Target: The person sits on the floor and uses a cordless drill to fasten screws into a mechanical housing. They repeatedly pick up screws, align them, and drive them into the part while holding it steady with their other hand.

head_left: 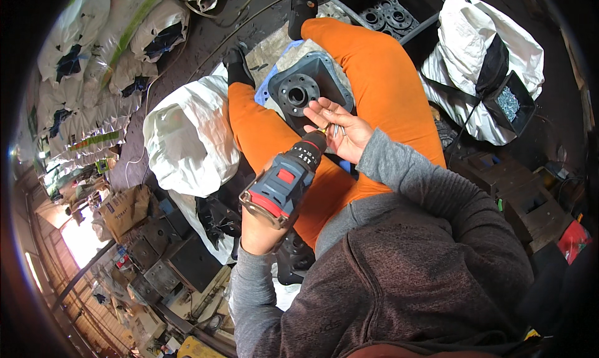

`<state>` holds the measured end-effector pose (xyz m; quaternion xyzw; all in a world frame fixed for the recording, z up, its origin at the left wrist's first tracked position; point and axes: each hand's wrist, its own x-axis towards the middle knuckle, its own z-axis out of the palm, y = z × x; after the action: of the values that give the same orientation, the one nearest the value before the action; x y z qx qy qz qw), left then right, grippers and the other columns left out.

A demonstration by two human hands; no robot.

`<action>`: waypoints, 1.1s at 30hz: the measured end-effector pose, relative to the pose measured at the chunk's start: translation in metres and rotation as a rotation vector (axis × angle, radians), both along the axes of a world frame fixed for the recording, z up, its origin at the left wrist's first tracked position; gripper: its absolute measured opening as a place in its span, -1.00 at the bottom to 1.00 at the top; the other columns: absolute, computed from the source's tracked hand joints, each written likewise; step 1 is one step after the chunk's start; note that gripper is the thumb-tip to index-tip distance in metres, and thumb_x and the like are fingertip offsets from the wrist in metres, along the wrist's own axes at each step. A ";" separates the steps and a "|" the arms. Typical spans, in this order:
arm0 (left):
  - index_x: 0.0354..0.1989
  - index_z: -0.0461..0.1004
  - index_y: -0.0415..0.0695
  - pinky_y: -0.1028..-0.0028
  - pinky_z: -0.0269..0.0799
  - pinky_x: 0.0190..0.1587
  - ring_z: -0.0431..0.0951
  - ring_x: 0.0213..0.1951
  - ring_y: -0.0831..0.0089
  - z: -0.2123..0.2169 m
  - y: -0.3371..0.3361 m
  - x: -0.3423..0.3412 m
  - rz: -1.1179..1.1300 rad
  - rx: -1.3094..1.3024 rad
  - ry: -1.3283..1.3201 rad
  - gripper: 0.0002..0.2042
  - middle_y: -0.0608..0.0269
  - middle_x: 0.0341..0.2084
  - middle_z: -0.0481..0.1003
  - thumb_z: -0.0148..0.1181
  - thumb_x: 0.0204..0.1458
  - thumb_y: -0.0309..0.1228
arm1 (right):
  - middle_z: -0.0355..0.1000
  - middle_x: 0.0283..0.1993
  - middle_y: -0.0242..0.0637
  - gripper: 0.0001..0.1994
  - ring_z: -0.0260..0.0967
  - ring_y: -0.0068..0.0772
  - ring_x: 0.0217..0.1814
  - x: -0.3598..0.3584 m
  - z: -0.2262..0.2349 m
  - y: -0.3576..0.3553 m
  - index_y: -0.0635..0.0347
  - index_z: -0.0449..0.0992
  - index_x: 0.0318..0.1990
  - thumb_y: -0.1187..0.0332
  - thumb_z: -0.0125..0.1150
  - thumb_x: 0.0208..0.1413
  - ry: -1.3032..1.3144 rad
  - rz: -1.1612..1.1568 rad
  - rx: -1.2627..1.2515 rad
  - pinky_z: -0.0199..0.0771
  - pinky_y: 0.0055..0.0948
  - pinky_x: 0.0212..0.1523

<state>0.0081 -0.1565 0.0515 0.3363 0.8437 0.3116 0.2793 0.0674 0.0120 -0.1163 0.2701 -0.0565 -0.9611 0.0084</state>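
My left hand (257, 234) grips a cordless drill (286, 182), dark blue-grey with red accents, its black chuck pointing up and to the right. At the tip of the chuck is my right hand (349, 132), palm up and fingers partly curled around small silver screws (337, 131). Just beyond the fingertips lies a round dark metal flange (298, 95) with a ring of holes and a central bore. It rests in a grey square-rimmed housing (334, 77) between my orange-trousered legs. The drill's grip is mostly hidden.
A white sack (193, 133) stands open at left. At right, a small black bin (513, 105) of silver screws sits against another white sack (465, 43). A black crate (430, 22) at the top holds several flanges. Stacked dark blocks (178, 258) and filled bags (75, 52) line the left.
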 end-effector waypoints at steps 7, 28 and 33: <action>0.29 0.24 -0.16 0.41 0.48 0.07 0.58 0.01 0.25 -0.011 -0.011 0.005 -0.042 -0.098 0.077 -0.21 0.04 0.05 0.50 0.42 -0.23 -0.44 | 0.35 0.22 -0.22 -0.73 0.25 -0.24 0.35 -0.007 0.009 -0.003 0.10 0.29 0.15 0.40 -0.03 0.32 -0.077 -0.018 -0.026 0.48 -0.27 0.19; -0.19 0.52 -0.21 0.33 0.51 -0.20 0.61 -0.25 0.13 -0.022 0.048 -0.087 -0.116 -0.227 -0.064 -0.72 0.06 -0.33 0.58 0.34 -0.14 -0.50 | 0.41 -0.50 -0.56 -0.67 0.09 -0.74 -0.60 -0.065 -0.093 -0.003 0.12 0.56 -0.42 0.04 0.38 0.06 -0.413 0.200 0.950 0.02 -0.59 -0.63; -0.16 0.51 -0.23 0.37 0.50 -0.18 0.58 -0.28 0.30 -0.014 0.064 -0.105 -0.268 -0.464 -0.030 -0.72 0.14 -0.33 0.55 0.33 -0.09 -0.51 | 0.36 -0.55 -0.62 -0.68 0.04 -0.77 -0.63 -0.061 -0.064 0.010 0.07 0.54 -0.47 0.03 0.38 0.05 -0.418 0.282 0.739 0.00 -0.62 -0.63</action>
<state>-0.0964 -0.0927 0.0375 0.3671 0.8363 0.0752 0.4002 0.0060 0.0224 -0.1807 0.4485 0.3277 -0.8309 0.0305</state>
